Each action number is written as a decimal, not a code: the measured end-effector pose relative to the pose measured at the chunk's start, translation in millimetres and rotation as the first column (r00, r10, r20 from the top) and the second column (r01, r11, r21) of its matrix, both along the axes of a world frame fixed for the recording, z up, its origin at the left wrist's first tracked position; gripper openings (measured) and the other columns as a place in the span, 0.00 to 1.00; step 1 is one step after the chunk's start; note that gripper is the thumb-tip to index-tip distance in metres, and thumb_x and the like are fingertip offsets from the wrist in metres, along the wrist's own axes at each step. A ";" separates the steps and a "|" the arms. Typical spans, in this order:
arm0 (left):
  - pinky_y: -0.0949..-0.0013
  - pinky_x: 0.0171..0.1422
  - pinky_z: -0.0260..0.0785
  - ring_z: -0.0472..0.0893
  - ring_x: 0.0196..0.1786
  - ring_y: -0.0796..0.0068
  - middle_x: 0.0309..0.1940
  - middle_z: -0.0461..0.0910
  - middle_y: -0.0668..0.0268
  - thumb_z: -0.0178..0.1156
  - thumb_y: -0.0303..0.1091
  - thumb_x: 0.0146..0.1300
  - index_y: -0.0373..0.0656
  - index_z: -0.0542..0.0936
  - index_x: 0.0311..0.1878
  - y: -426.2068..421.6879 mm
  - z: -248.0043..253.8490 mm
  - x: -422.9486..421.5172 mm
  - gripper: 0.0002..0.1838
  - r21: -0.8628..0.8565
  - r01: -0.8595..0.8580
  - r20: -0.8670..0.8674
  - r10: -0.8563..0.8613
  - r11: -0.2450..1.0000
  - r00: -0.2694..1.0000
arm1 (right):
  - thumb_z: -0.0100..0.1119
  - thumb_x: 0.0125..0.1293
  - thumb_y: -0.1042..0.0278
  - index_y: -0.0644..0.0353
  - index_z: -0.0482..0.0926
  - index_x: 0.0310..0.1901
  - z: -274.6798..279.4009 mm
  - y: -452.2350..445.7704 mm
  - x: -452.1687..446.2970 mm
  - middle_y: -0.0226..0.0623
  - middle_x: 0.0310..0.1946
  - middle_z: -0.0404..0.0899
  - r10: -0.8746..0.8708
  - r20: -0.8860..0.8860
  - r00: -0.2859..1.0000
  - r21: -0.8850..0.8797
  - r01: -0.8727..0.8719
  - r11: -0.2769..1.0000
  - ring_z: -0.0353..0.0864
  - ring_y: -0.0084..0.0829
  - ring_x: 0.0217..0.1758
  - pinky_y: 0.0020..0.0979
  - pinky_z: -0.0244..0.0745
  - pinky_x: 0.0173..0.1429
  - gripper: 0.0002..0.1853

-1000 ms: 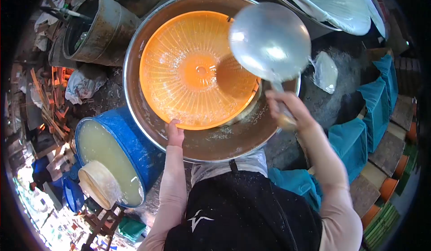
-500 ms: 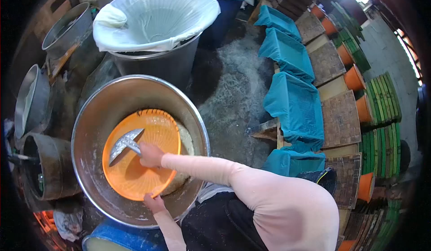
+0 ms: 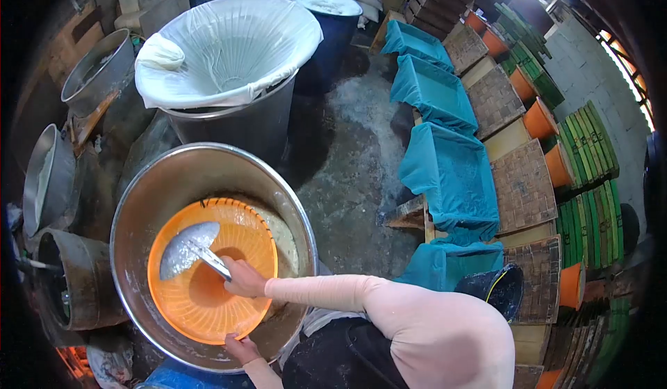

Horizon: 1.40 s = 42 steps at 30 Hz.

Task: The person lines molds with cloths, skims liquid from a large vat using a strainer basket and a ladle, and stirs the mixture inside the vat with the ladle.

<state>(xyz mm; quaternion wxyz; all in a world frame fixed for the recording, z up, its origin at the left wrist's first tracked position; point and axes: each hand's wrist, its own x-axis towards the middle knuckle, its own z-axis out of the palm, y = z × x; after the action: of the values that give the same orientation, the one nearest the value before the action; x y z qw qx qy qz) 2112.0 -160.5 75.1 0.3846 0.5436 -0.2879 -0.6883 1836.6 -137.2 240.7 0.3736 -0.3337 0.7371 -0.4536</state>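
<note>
A large metal pot holds pale, thick-looking contents at its right side. Inside it rests an orange plastic basket, round and tilted. My left hand grips the basket's near rim, fingers closed on it. Over the basket, my right hand is closed round the handle of a wide metal ladle. The ladle's shallow bowl points up and to the left, above the basket's left half. Whether the bowl touches the basket I cannot tell.
Beyond the pot stands a tall metal vat topped by a basin lined with white cloth. Trays draped in teal cloth line the right, beside woven panels. A dark bucket stands near my right elbow. Metal tubs stand left.
The view has tilted up, so the pot sits lower in it. The ladle's bowl has turned and shows more of its face. Both hands keep their holds.
</note>
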 end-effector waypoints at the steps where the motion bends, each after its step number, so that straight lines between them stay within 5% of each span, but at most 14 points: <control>1: 0.54 0.59 0.75 0.77 0.56 0.55 0.54 0.74 0.55 0.50 0.19 0.38 0.38 0.70 0.58 3.1 22.6 -4.3 0.35 -0.191 0.202 0.220 -0.159 0.961 0.962 | 0.56 0.53 0.71 0.68 0.67 0.46 19.5 5.0 0.3 0.66 0.41 0.76 -0.039 0.034 0.999 0.032 0.038 0.999 0.77 0.64 0.46 0.57 0.71 0.50 0.19; 3: 0.59 0.57 0.76 0.78 0.54 0.58 0.52 0.74 0.56 0.50 0.19 0.39 0.33 0.72 0.52 -1.8 99.7 -48.3 0.29 0.187 -0.162 -0.078 0.179 0.969 0.981 | 0.57 0.53 0.71 0.67 0.68 0.47 -2.4 -1.8 -0.1 0.65 0.39 0.76 0.009 0.010 1.000 0.066 -0.010 0.998 0.77 0.63 0.45 0.56 0.72 0.49 0.19; 5: 0.60 0.57 0.76 0.78 0.54 0.58 0.51 0.75 0.56 0.50 0.19 0.39 0.32 0.71 0.52 -23.3 55.1 -31.1 0.29 0.168 -0.152 -0.113 0.172 0.974 0.979 | 0.57 0.52 0.71 0.64 0.71 0.49 -46.3 -16.8 -2.5 0.61 0.36 0.79 0.074 -0.168 0.983 0.109 -0.056 0.992 0.79 0.61 0.43 0.53 0.74 0.48 0.20; 13: 0.55 0.64 0.71 0.75 0.58 0.55 0.56 0.73 0.55 0.53 0.23 0.38 0.33 0.68 0.59 -64.4 41.3 25.1 0.35 -0.115 -0.041 -0.129 0.026 0.993 0.991 | 0.63 0.54 0.69 0.67 0.66 0.65 119.3 41.8 -40.3 0.41 0.32 0.80 -0.018 0.028 0.999 -0.258 0.024 0.966 0.80 0.28 0.30 0.32 0.74 0.30 0.35; 18: 0.54 0.61 0.72 0.75 0.58 0.56 0.61 0.70 0.49 0.54 0.32 0.51 0.34 0.70 0.59 -127.3 138.2 24.9 0.28 0.017 0.038 -0.360 -0.029 0.999 0.932 | 0.59 0.62 0.74 0.62 0.60 0.70 188.9 72.9 -52.8 0.34 0.30 0.78 -0.194 0.448 0.872 -0.317 0.359 0.878 0.78 0.23 0.26 0.25 0.73 0.27 0.34; 22: 0.56 0.60 0.70 0.76 0.53 0.53 0.52 0.75 0.49 0.55 0.23 0.54 0.34 0.73 0.49 -242.1 74.2 86.4 0.18 -0.628 0.201 0.277 -0.025 0.752 0.961 | 0.58 0.62 0.76 0.66 0.64 0.64 151.1 84.3 -55.6 0.31 0.26 0.75 -0.228 0.427 0.875 -0.373 0.400 0.837 0.77 0.22 0.22 0.26 0.74 0.27 0.28; 24: 0.53 0.54 0.71 0.78 0.47 0.52 0.44 0.77 0.48 0.56 0.20 0.55 0.34 0.73 0.44 -287.3 97.0 82.4 0.12 -0.693 0.644 0.721 0.345 0.325 0.601 | 0.60 0.61 0.73 0.66 0.66 0.63 132.5 84.5 -50.7 0.30 0.27 0.77 -0.313 0.490 0.814 -0.215 0.460 0.861 0.78 0.19 0.27 0.24 0.72 0.28 0.28; 27: 0.55 0.52 0.72 0.79 0.43 0.52 0.39 0.78 0.49 0.58 0.21 0.56 0.33 0.73 0.45 -356.1 104.5 58.0 0.12 -0.774 0.607 0.618 0.425 0.180 0.661 | 0.60 0.60 0.73 0.66 0.73 0.53 82.7 78.0 -40.7 0.31 0.26 0.77 -0.423 0.249 0.871 -0.136 0.464 0.876 0.78 0.20 0.25 0.26 0.73 0.30 0.19; 29: 0.61 0.53 0.74 0.79 0.45 0.56 0.42 0.79 0.52 0.58 0.22 0.58 0.33 0.74 0.47 -451.6 53.5 82.0 0.13 -0.765 0.249 0.248 -0.085 0.594 0.965 | 0.63 0.54 0.71 0.64 0.76 0.42 42.5 77.2 -43.1 0.45 0.36 0.83 -0.364 -0.146 0.920 0.120 0.382 0.916 0.84 0.32 0.28 0.34 0.78 0.36 0.14; 30: 0.63 0.53 0.75 0.80 0.46 0.59 0.44 0.79 0.54 0.58 0.24 0.59 0.32 0.74 0.48 -484.0 35.7 88.2 0.14 -0.377 0.049 -0.359 -0.195 0.925 0.913 | 0.63 0.54 0.71 0.64 0.76 0.42 19.4 75.5 -42.8 0.45 0.36 0.83 -0.358 -0.140 0.923 0.132 0.375 0.917 0.84 0.32 0.28 0.34 0.78 0.36 0.14; 33: 0.64 0.55 0.76 0.80 0.49 0.62 0.48 0.79 0.58 0.58 0.26 0.60 0.32 0.74 0.52 -468.4 87.8 18.1 0.17 -0.155 -0.173 -0.355 0.109 0.973 0.929 | 0.63 0.48 0.65 0.62 0.75 0.40 -43.5 63.6 -36.7 0.64 0.67 0.63 -0.116 -0.433 0.894 0.186 0.215 0.959 0.78 0.59 0.52 0.48 0.73 0.58 0.17; 38: 0.63 0.57 0.76 0.80 0.53 0.62 0.52 0.78 0.56 0.56 0.26 0.62 0.31 0.73 0.56 -533.1 22.6 22.4 0.19 -0.190 -0.133 -0.319 0.067 0.973 0.945 | 0.61 0.49 0.65 0.62 0.76 0.40 -98.3 45.1 -26.5 0.62 0.69 0.59 0.068 -0.277 0.958 0.468 0.073 0.881 0.75 0.60 0.57 0.48 0.71 0.62 0.16; 40: 0.61 0.62 0.74 0.78 0.58 0.60 0.56 0.77 0.54 0.56 0.28 0.64 0.31 0.73 0.58 -531.4 43.1 4.8 0.19 -0.326 0.055 -0.277 -0.151 0.944 0.949 | 0.63 0.49 0.63 0.62 0.77 0.42 -139.6 52.1 -17.9 0.62 0.66 0.64 0.203 -0.463 0.863 0.464 0.041 0.885 0.76 0.58 0.56 0.50 0.70 0.62 0.18; 42: 0.57 0.66 0.70 0.75 0.61 0.60 0.58 0.76 0.56 0.57 0.34 0.68 0.33 0.73 0.58 -522.6 78.7 -24.9 0.20 -0.360 0.224 -0.217 -0.315 0.906 0.924 | 0.69 0.44 0.61 0.61 0.78 0.43 -160.3 54.1 -15.8 0.54 0.47 0.78 0.170 -0.372 0.913 0.541 0.064 0.839 0.78 0.55 0.50 0.50 0.70 0.58 0.23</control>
<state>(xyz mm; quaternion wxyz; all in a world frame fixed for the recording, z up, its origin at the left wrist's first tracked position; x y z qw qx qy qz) 2087.1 -683.0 153.8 0.4053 0.3275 -0.4163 -0.7451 1820.8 -83.1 80.4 0.3044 -0.3217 0.8861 -0.1366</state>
